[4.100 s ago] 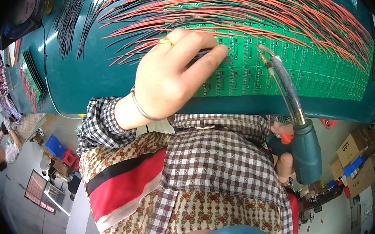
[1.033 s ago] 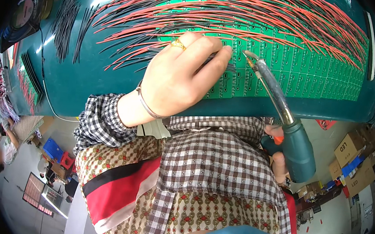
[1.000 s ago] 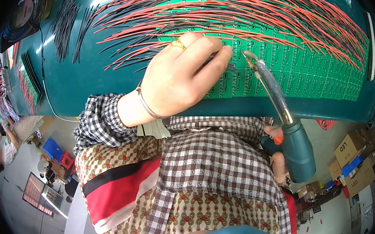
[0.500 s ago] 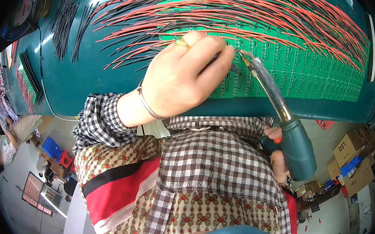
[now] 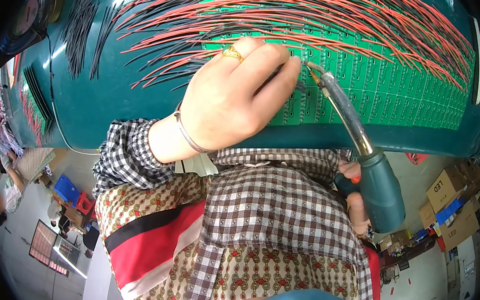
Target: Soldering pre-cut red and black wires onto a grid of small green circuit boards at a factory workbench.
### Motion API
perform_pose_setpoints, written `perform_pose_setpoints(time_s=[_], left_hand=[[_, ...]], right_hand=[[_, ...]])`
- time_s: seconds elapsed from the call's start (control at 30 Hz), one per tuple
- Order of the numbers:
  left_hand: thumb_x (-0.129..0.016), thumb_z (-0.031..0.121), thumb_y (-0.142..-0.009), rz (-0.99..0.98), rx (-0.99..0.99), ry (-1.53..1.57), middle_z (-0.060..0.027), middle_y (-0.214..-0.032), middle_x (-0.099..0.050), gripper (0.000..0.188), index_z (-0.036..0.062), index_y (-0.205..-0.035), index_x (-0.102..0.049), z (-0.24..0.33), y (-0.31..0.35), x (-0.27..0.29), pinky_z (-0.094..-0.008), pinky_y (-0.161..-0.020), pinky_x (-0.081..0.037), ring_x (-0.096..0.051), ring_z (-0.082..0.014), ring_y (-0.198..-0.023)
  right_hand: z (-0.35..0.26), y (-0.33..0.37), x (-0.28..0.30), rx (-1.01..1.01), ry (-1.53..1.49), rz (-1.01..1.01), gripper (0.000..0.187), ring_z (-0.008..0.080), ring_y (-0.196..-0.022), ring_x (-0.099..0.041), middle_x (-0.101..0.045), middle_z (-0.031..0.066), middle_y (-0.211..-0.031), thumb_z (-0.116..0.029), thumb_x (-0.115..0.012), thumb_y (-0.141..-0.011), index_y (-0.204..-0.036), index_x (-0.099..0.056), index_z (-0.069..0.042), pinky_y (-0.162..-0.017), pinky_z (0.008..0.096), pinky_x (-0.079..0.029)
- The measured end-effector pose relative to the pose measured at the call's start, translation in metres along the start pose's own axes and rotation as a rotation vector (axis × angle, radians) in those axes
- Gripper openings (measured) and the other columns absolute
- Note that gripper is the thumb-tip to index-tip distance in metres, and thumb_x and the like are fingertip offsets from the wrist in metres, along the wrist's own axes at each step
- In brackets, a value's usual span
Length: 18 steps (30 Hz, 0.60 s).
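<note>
My left hand, wearing a ring and a bracelet, is closed in a pinch over the green circuit boards. Dark wire ends stick out from beneath its fingers; the rest of those wires is hidden by the hand. My right hand grips the dark green handle of a soldering iron, most of its fingers hidden behind that handle. The iron's tip touches or nearly touches the board just right of my left fingertips. Rows of red and black wires lie across the boards' far part.
Loose black wires lie at the table's left, near a round dark device with a cable. A stack of wired boards sits at the left edge. Cardboard boxes stand on the floor at right; people are at far left.
Both hands and the soldering iron hold nearly the same place. The iron's tip has shifted very slightly, and the whole view has moved a little.
</note>
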<state>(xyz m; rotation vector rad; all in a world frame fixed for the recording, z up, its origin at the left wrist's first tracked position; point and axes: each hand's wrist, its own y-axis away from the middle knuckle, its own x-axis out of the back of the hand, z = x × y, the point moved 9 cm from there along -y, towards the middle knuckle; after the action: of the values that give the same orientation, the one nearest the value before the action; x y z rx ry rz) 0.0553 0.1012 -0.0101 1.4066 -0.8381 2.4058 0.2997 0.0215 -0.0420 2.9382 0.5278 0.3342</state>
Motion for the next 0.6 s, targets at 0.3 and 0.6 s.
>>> perform_pose_setpoints(time_s=[0.3, 0.6], left_hand=[[-0.07, -0.001, -0.065, -0.005, -0.003, 0.015, -0.0097, -0.098, -0.066, 0.042, -0.0025, -0.107, -0.074, 0.0, -0.002, 0.0, -0.0324, -0.067, -0.054, -0.065, -0.0241, -0.081], [-0.07, -0.002, -0.064, 0.022, -0.014, 0.001, -0.01, -0.098, -0.066, 0.042, -0.0023, -0.106, -0.074, 0.0, -0.001, 0.001, -0.0334, -0.068, -0.054, -0.066, -0.0245, -0.081]], right_hand=[[-0.008, 0.001, -0.009, -0.075, -0.051, 0.081, 0.06, 0.0266, -0.099, -0.062, -0.06, 0.0136, -0.103, -0.049, -0.072, -0.094, -0.114, -0.059, 0.006, -0.101, 0.0507, -0.051], [-0.01, -0.006, -0.004, 0.032, -0.144, 0.079, 0.051, 0.0293, -0.102, -0.07, -0.068, 0.0183, -0.11, -0.029, -0.083, -0.088, -0.119, -0.064, 0.007, -0.093, 0.0421, -0.057]])
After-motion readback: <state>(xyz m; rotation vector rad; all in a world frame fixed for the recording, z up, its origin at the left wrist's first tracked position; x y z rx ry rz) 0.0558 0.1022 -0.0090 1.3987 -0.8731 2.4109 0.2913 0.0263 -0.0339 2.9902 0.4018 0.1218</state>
